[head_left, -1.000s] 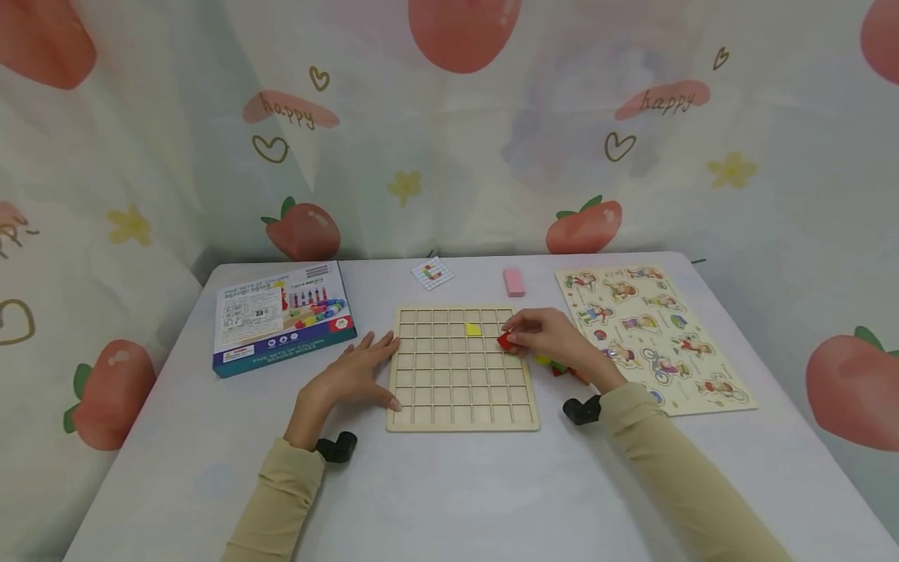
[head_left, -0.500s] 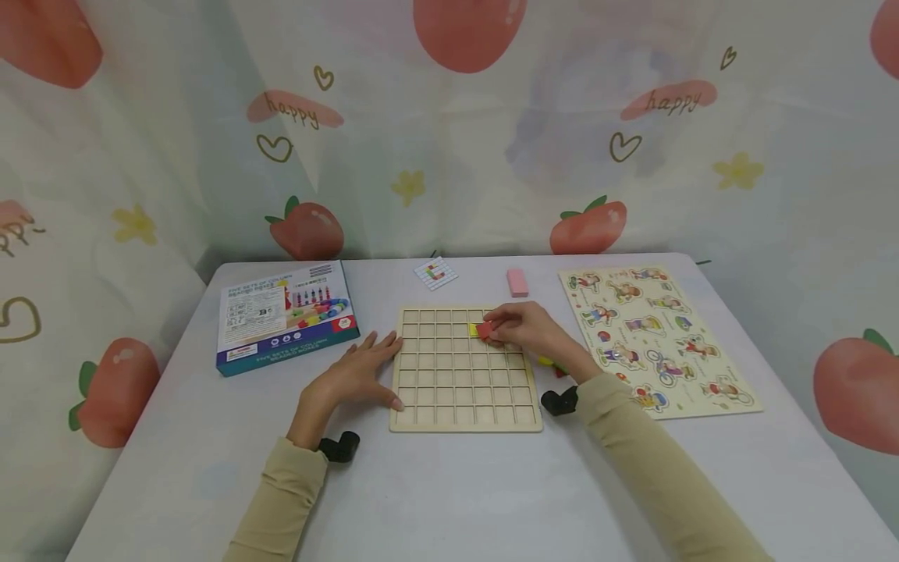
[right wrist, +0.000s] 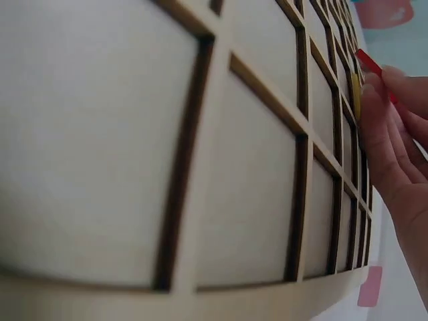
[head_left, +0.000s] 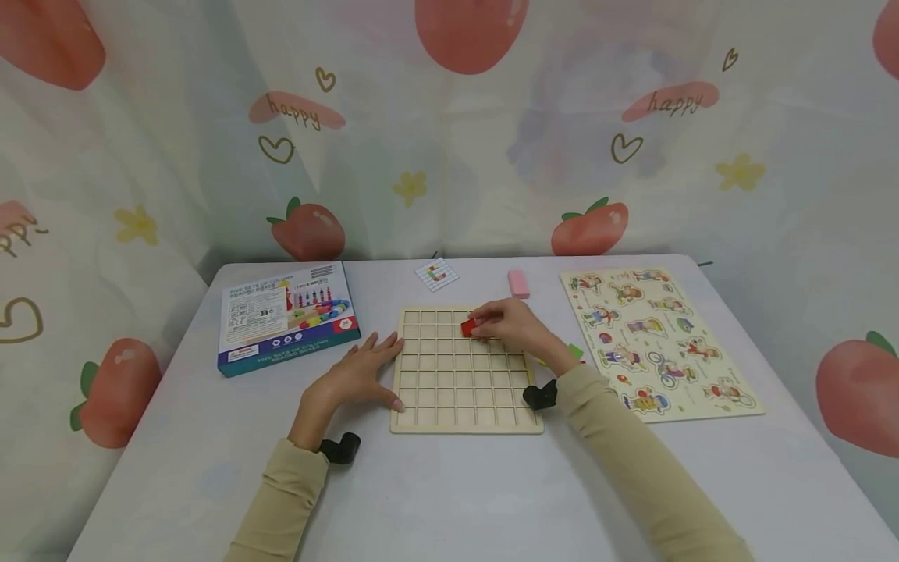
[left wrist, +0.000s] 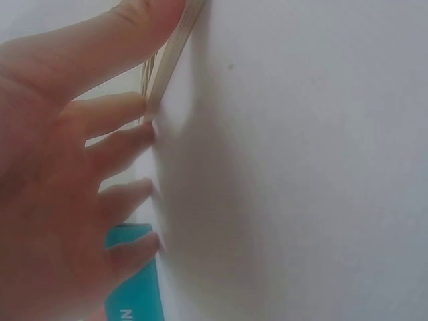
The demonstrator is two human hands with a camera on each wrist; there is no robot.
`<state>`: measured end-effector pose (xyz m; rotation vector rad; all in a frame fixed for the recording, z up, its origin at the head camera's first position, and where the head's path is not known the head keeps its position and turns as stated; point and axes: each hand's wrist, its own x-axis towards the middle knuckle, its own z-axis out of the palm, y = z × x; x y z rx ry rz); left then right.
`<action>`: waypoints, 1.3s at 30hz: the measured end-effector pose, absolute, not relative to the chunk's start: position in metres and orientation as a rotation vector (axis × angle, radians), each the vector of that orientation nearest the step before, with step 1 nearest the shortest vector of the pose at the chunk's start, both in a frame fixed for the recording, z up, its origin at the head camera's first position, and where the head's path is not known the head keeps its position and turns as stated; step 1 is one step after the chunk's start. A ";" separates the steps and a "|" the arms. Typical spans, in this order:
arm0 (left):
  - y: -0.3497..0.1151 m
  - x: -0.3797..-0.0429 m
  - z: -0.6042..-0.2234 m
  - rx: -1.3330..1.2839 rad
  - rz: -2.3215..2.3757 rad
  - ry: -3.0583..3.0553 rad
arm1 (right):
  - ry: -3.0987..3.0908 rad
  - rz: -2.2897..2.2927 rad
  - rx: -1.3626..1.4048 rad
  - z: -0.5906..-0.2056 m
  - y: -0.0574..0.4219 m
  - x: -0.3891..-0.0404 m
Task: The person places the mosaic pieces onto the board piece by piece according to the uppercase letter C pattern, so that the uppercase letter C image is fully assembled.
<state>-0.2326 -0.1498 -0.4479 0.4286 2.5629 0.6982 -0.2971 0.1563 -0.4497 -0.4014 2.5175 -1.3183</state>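
A pale wooden board [head_left: 456,396] divided into square cells lies flat on the white table. My right hand [head_left: 516,328] pinches a red square tile [head_left: 467,328] between thumb and fingers over an upper row of the board. In the right wrist view the red tile [right wrist: 374,67] stands tilted, close to a yellow tile [right wrist: 356,97] in a cell. That yellow tile is hidden in the head view. My left hand [head_left: 351,378] spreads its fingers along the board's left edge, thumb at the lower left corner. The left wrist view shows the thumb against the board's rim [left wrist: 175,50].
Green and yellow tiles [head_left: 576,351] lie partly hidden behind my right wrist. A gridded pattern card [head_left: 436,275] and a pink block [head_left: 518,284] are beyond the board. A boxed bead set [head_left: 286,316] sits left, a picture puzzle board [head_left: 660,343] right.
My right hand has carried the red tile leftward from the board's right edge to over the yellow tile, which it now covers in the head view. The left hand stays at the board's edge.
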 end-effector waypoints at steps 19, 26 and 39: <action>-0.151 -0.232 -0.447 0.411 0.698 2.557 | 2.659 -1.160 -0.474 -0.456 0.140 -0.303; -0.151 -0.231 -0.447 0.421 0.713 2.561 | 2.654 -1.139 -0.481 -0.454 0.141 -0.302; -0.151 -0.232 -0.449 0.419 0.731 2.559 | 2.660 -1.190 -0.481 -0.449 0.156 -0.288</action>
